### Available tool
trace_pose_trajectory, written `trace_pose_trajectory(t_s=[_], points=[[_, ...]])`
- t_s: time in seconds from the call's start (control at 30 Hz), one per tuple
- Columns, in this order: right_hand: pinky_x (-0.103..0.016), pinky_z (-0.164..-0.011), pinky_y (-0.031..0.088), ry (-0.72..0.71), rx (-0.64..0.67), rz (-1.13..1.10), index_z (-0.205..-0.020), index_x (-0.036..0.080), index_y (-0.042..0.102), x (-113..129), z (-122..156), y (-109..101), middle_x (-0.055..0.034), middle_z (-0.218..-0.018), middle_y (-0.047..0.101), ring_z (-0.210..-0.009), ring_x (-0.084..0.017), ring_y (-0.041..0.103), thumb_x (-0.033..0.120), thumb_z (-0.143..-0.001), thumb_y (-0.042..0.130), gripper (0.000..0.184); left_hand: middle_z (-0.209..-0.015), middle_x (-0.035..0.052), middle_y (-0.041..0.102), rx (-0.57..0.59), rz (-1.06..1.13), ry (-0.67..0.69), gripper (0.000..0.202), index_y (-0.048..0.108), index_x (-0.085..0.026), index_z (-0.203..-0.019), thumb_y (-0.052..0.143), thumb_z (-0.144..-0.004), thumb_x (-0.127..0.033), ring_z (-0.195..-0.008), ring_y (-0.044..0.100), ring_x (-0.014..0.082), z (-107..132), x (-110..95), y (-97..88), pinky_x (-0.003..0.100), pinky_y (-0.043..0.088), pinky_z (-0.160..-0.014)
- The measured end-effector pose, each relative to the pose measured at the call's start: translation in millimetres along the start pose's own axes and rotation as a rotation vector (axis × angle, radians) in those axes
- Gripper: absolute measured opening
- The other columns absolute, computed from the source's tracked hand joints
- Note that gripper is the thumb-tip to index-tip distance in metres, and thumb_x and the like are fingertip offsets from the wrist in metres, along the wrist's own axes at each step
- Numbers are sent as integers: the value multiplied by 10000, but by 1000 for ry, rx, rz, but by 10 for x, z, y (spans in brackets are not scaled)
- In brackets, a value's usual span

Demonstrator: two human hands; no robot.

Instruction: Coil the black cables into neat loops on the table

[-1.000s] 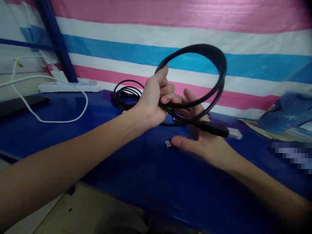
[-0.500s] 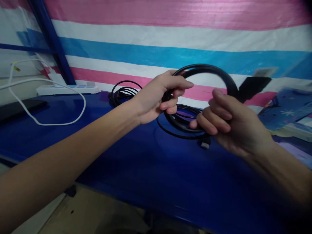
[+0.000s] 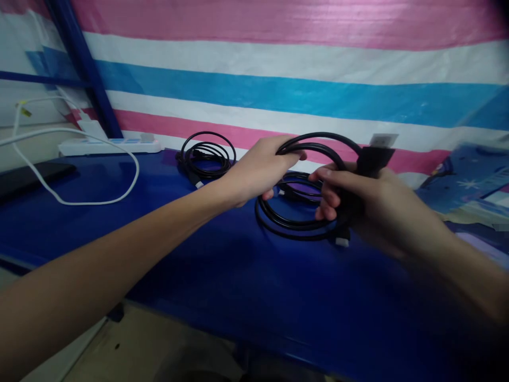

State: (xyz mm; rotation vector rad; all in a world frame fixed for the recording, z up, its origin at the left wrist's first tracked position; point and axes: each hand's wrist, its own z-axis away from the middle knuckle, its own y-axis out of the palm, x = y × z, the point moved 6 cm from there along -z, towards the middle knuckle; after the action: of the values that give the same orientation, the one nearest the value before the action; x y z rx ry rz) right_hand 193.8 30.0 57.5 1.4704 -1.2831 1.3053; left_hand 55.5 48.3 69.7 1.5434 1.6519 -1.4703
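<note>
Gently, with the left hand [image 3: 267, 167] curled round one side of the looped black cable [image 3: 318, 146] and the right hand [image 3: 376, 196] gripping the other, over the blue table [image 3: 238, 276], it's best to make every loop round without twisting.

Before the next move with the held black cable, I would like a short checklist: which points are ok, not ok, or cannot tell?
1. Left hand holding the loops of the held cable: ok.
2. Right hand holding it near the upper plug: ok.
3. Loops bundled closely: not ok; gaps show between strands.
4. Lower plug gripped: cannot tell; its tip shows below the right hand.
5. Held cable free of the coil behind it: cannot tell; they overlap in view.
6. Left coil apart from held cable: ok.
</note>
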Motion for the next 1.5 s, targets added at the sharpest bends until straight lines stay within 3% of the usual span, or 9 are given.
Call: trace_pose_trajectory(t_s=[0.23, 0.33, 0.47, 0.67, 0.77, 0.87, 1.1, 1.3, 1.5], points=[[-222, -403, 404, -126, -44, 104, -624, 172, 620, 70, -7, -53, 30, -494, 562, -348, -75, 492, 235, -783, 698, 188, -606, -35, 435, 21, -139, 23, 193, 580, -135, -914, 472, -886, -292, -452, 470, 54, -13, 18, -30, 257, 433, -561], [-204, -322, 310, -9, 77, 121, -500, 172, 522, 9, 22, -4, 60, -347, 395, -260, -53, 353, 337, -787, 710, 381, -746, 9, 618, -87, -326, 180, 176, 599, -183, -1011, 515, -863, -226, -638, 606, 136, 14, -80, -35, 300, 473, -668], [-206, -302, 280, 86, 153, 146, -512, 166, 523, -51, 34, 23, 56, -375, 442, -259, -44, 322, 390, -711, 761, 383, -973, 48, 699, -104, -581, 368, 251, 618, -203, -1087, 492, -874, -159, -903, 643, 202, 58, -185, 45, 332, 456, -797], [-252, -456, 346, -128, -113, 729, -609, 150, 651, 109, -24, -77, -60, -553, 645, -503, -148, 566, 454, -781, 626, 350, -857, 58, 692, -39, -636, 309, 225, 652, -151, -950, 434, -897, -152, -746, 636, 180, 53, -150, 54, 306, 431, -679], [-285, -507, 330, -269, -240, 936, -709, 152, 678, 197, -7, -110, -65, -624, 654, -568, -176, 554, 433, -783, 566, 312, -682, 6, 633, 64, -548, 242, 221, 639, -154, -953, 424, -919, -191, -548, 571, 119, 53, -120, 82, 266, 392, -560], [-291, -488, 288, -355, -174, 1057, -677, 171, 643, 213, -5, -114, -40, -545, 572, -510, -160, 474, 458, -778, 510, 333, -565, -31, 569, 196, -456, 228, 200, 612, -165, -1003, 437, -931, -229, -514, 566, 115, 65, -101, 149, 256, 389, -528], [-276, -457, 430, -139, 162, 567, -626, 189, 596, 86, -25, -124, -7, -488, 572, -426, -138, 547, 489, -788, 626, 342, -611, -72, 539, 167, -146, 178, 269, 429, -221, -1185, 482, -922, -244, -490, 554, 84, 64, -77, 143, 244, 438, -554], [-194, -318, 218, 75, 139, 114, -539, 187, 520, 9, 14, -126, 87, -363, 285, -304, -35, 237, 332, -715, 747, 322, -847, 1, 632, 190, 2, 252, 251, 484, -214, -1132, 479, -936, -371, -703, 623, 105, 78, -122, 180, 257, 489, -701], [-209, -337, 194, -20, 31, 78, -587, 169, 588, 109, -10, -217, 88, -394, 258, -325, -25, 206, 221, -769, 696, 219, -1047, 64, 654, -217, -274, 172, 321, 557, -181, -1103, 461, -917, -424, -969, 608, 168, -111, 174, -272, 280, 454, -810]])
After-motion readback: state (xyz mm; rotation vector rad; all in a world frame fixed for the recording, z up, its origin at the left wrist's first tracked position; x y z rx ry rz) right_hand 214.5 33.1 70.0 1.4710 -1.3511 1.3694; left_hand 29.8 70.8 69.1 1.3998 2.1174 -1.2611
